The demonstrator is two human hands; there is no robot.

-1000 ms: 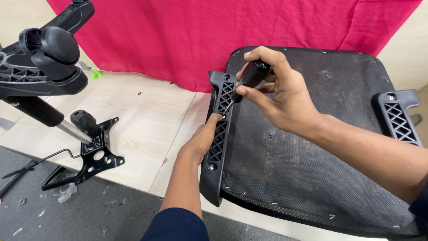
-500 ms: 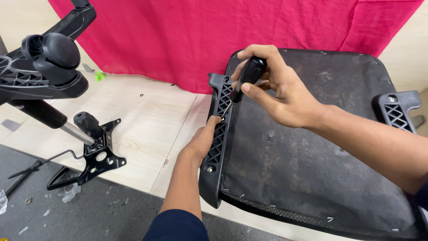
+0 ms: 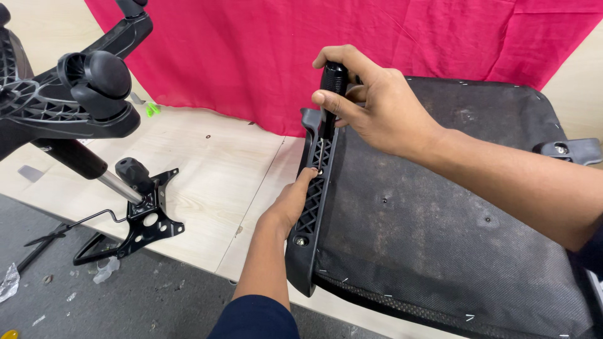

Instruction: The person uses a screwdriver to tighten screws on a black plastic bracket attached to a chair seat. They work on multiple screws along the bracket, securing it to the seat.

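Observation:
An upturned office chair seat [image 3: 440, 238] with dark fabric underside lies on a pale wooden board. A black ribbed plastic armrest bracket [image 3: 312, 207] runs along its left edge. My right hand [image 3: 370, 103] is shut on a black-handled screwdriver [image 3: 331, 81], held upright with its tip down in the bracket. My left hand [image 3: 290, 204] rests against the bracket's left side, fingertips touching near the screwdriver's tip. A second bracket [image 3: 568, 150] shows at the seat's right edge.
A black chair base with caster [image 3: 94, 85], gas cylinder [image 3: 85, 166] and metal tilt plate [image 3: 141, 220] lies at left, overhanging the board's edge. Red cloth [image 3: 264, 56] hangs behind. Grey floor [image 3: 94, 301] with scraps lies below the board [image 3: 207, 176].
My right hand has turned the screwdriver upright and set its tip into the bracket by my left fingertips. The view has moved closer.

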